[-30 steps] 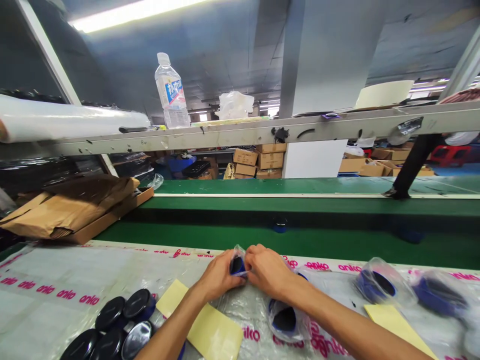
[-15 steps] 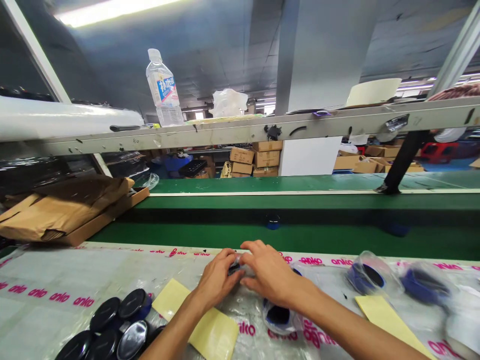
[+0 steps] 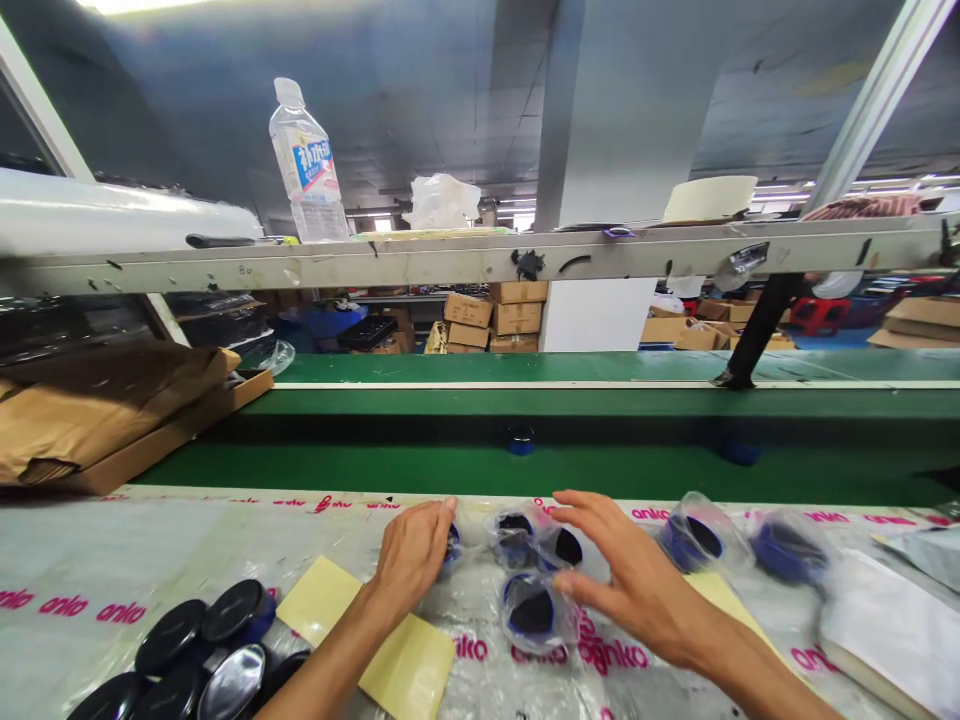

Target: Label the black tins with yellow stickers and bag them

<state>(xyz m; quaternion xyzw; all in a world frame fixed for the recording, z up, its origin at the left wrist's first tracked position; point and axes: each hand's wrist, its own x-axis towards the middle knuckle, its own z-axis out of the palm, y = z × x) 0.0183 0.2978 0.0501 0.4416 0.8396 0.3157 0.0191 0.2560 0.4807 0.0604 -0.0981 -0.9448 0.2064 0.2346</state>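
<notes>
My left hand [image 3: 414,553] is closed around a small blue round container [image 3: 451,547], which shows partly past its fingers. To the right, my right hand [image 3: 626,572] is open, thumb and fingers apart, holding nothing. Beside its fingertips lie blue round containers with dark faces in clear plastic: a nearer one [image 3: 529,606], one against the fingers [image 3: 562,548] and one farther left [image 3: 514,535]. Several unwrapped blue containers with glossy black tops [image 3: 238,612] are grouped at the lower left. Yellow paper sheets [image 3: 409,665] lie under and beside my left forearm.
Two more wrapped blue containers [image 3: 691,540] sit right of my right hand, near a white stack [image 3: 892,625]. Beyond the table edge runs a green conveyor [image 3: 420,465] carrying a blue container [image 3: 520,439]. An overhead shelf [image 3: 435,258] holds a bottle [image 3: 307,165]. Cardboard [image 3: 112,410] lies left.
My hands have parted: the right moved right and opened, while the left stays at the container. The wrapped containers between them are now uncovered. The whole view shifted slightly.
</notes>
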